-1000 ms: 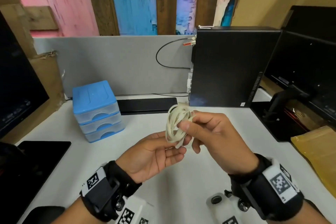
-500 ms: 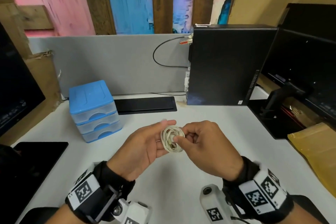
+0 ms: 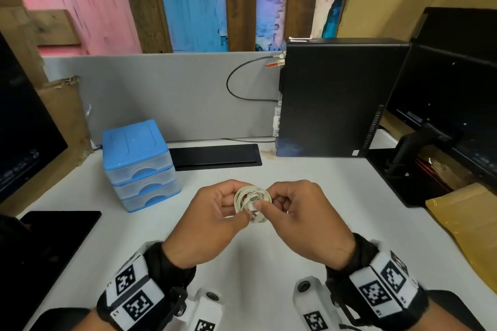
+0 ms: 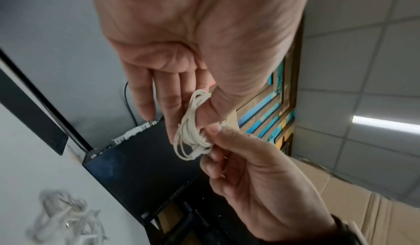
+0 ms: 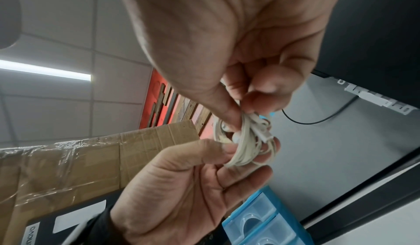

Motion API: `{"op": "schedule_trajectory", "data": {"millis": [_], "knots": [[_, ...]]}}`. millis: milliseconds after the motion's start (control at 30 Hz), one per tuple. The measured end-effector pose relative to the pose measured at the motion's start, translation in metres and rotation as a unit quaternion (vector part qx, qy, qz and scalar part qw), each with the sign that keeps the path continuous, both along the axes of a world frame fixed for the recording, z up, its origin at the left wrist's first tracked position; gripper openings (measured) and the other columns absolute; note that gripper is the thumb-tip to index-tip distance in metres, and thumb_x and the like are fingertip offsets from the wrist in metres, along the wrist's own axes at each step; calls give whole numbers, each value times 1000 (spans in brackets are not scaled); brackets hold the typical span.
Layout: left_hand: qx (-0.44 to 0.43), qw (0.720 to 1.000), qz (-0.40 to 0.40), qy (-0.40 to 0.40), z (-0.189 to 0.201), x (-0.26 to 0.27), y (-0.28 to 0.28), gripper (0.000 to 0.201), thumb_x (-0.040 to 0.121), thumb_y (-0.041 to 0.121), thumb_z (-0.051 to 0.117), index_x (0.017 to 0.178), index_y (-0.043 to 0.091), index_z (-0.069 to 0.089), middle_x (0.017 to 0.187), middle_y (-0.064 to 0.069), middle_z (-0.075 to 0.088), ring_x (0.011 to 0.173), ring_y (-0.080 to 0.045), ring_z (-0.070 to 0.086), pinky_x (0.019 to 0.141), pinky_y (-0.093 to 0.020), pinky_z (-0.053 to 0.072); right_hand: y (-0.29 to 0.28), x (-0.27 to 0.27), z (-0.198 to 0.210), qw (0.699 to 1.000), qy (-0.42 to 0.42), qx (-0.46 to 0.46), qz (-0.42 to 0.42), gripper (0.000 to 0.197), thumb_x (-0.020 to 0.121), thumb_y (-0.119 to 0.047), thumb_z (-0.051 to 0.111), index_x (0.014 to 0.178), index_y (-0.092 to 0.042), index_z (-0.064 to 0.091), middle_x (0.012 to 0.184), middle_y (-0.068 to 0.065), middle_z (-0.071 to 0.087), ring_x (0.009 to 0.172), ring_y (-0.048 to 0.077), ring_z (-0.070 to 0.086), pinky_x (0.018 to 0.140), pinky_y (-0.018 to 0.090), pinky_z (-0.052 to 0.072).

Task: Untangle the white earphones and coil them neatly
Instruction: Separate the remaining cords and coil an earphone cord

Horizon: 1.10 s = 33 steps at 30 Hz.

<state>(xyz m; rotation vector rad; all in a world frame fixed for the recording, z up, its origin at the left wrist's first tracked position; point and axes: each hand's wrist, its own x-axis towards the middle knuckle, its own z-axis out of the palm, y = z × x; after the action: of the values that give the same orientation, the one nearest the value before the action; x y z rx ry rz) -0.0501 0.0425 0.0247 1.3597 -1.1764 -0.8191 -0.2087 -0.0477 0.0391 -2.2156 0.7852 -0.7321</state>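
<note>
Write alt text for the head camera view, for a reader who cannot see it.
Two hands, the left hand and the right hand, pinch a small coil of white earphones between them above a white desk. A blue drawer unit stands to the left, a black computer tower behind.

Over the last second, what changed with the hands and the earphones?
The earphones went from a loose upright loop to a small tight coil, lower and nearer the desk. The left hand, open under them before, now pinches the coil. The right hand kept its grip. The blue drawers stayed put.
</note>
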Motion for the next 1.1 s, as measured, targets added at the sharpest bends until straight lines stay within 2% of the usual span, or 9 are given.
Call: {"op": "schedule_trajectory", "data": {"millis": [100,200,333,433,567,667,833,933,1100], "knots": [[5,1000,-7,17,5,2,1,30,79,-3,77,105,9,69,98,-9,78,90,-27,75,83,-32,60,-1,0,-1,1000,-3,-2,-5,27,90,-32,68,72,-12,68,61,12,57,56,22,48,57,36,45],[8,999,-8,53,10,6,1,35,71,2,80,105,4,69,96,-12,78,88,-30,75,80,-30,60,-3,0,-1,1000,-13,-10,-16,27,90,-34,67,75,-11,69,63,10,59,60,22,51,60,38,48],[17,999,14,36,9,5,1,32,80,-11,73,106,9,71,95,-8,78,85,-24,76,78,-27,60,2,2,-4,999,-30,-30,-19,29,91,-33,65,74,-9,67,60,8,58,59,22,51,62,41,47],[15,999,25,34,9,5,0,33,81,-12,70,104,12,73,93,-7,79,84,-22,76,76,-24,58,4,2,-5,998,-41,-42,-20,31,90,-34,64,74,-8,66,60,7,57,60,22,52,62,41,46],[-1,1000,8,-1,11,13,2,31,82,-9,72,104,13,75,99,-6,78,89,-25,75,82,-30,60,3,2,-5,998,-49,-39,-16,32,89,-36,62,74,-8,66,60,7,58,61,22,53,62,42,47],[-7,1000,-22,3,11,17,3,26,81,-4,74,104,10,74,99,-9,77,92,-25,74,83,-30,59,3,2,-5,998,-44,-34,-3,27,90,-31,64,74,-10,67,61,6,59,63,21,53,63,42,47],[-7,999,-34,0,9,15,0,18,85,-7,69,100,2,73,96,-11,76,87,-21,72,78,-25,56,2,3,-6,998,-48,-30,14,27,92,-32,65,74,-11,67,63,7,59,63,22,52,64,41,47],[-19,999,-43,14,8,19,-1,11,83,2,74,95,-1,74,98,-11,70,86,-18,68,76,-24,54,2,3,-6,998,-58,-30,13,26,92,-31,67,74,-11,68,63,5,59,64,21,52,64,40,46],[-23,998,-55,35,11,15,1,11,88,2,64,94,-5,69,88,-11,72,82,-15,67,77,-22,53,3,2,-4,996,-82,-23,7,20,90,-26,67,74,-15,69,64,3,58,64,21,53,63,40,46]]}}
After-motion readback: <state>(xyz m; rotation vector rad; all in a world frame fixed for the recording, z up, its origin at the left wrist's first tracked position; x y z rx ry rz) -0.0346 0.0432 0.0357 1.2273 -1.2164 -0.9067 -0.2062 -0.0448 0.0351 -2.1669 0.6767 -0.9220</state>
